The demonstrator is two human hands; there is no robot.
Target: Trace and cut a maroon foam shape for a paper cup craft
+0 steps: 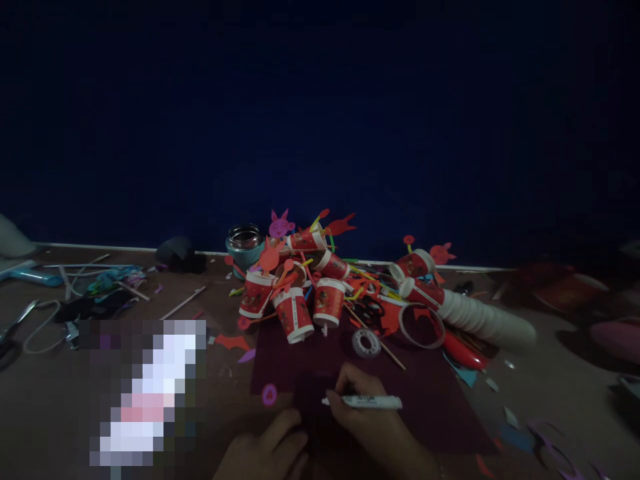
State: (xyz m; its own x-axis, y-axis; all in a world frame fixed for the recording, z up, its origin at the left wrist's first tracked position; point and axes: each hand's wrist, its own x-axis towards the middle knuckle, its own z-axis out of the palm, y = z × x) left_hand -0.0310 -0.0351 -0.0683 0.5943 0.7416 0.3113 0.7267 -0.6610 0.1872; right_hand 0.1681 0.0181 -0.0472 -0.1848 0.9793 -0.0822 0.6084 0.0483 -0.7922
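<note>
In my right hand is a white marker pen, held in a pinch with its pale tip pointing left. A dark purple-red sheet of paper lies under this hand. My left hand rests at the sheet's near left, its fingers somewhat apart and pointing right, with nothing visible in them. The area between the hands is too dark to show any marks. A small pink-purple paper cutout with a dark shape in it lies just above my left hand. Past the hands sits a roll of clear tape.
Red patterned paper cups with paper figures and straws are heaped behind the sheet. A stack of white cups lies to the right, by a wide tape ring. A teal container stands behind. Scissors lie far left.
</note>
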